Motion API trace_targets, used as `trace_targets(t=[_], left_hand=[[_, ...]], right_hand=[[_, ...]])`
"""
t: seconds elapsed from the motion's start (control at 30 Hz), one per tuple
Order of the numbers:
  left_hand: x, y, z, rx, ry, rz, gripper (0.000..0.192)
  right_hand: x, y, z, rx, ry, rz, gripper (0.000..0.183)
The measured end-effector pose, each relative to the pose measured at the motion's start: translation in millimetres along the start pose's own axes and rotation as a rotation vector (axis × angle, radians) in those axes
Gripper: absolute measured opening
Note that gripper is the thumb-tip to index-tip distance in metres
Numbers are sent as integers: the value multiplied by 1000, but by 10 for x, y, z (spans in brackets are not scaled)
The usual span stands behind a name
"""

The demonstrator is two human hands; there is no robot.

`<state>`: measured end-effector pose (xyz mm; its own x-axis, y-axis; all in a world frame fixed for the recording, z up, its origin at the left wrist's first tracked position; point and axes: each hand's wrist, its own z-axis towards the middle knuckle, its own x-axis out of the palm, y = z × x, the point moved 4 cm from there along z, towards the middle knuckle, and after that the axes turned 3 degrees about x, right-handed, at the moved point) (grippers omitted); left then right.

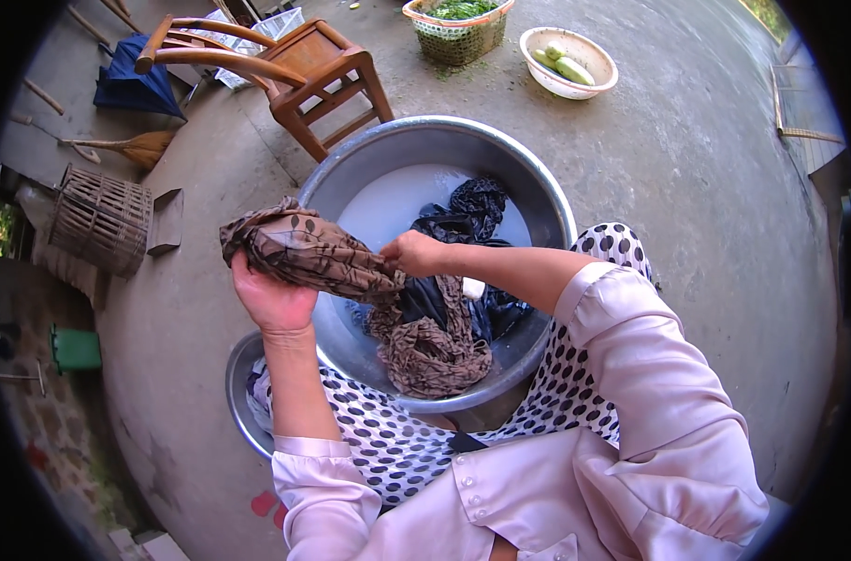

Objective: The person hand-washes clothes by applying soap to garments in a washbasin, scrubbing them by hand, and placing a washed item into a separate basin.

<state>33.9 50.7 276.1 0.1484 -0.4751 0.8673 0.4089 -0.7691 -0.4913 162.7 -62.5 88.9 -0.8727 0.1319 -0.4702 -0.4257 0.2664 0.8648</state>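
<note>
My left hand holds up one end of a wet brown patterned cloth from beneath, above the left rim of a large metal basin. The fingers of my right hand pinch the cloth's other end over the basin. The lower part of the brown cloth lies coiled at the basin's near side. Dark wet fabric rests in cloudy water in the basin. A white object, perhaps soap, shows beneath my right forearm. The basin stands between my knees.
A wooden chair stands just beyond the basin. A smaller metal basin with cloth sits left of my leg. Farther off are a basket of greens, a bowl of pale green vegetables, a wicker basket and a broom.
</note>
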Motion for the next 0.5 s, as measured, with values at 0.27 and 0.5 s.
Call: trace_targets(t=[0.27, 0.5], left_hand=[[-575, -296, 274, 64, -178, 247, 43], [-878, -183, 266, -143, -393, 1443, 18]], right_hand=[[-931, -69, 49, -127, -505, -518, 24], [-1333, 720, -191, 73, -378, 535, 22]])
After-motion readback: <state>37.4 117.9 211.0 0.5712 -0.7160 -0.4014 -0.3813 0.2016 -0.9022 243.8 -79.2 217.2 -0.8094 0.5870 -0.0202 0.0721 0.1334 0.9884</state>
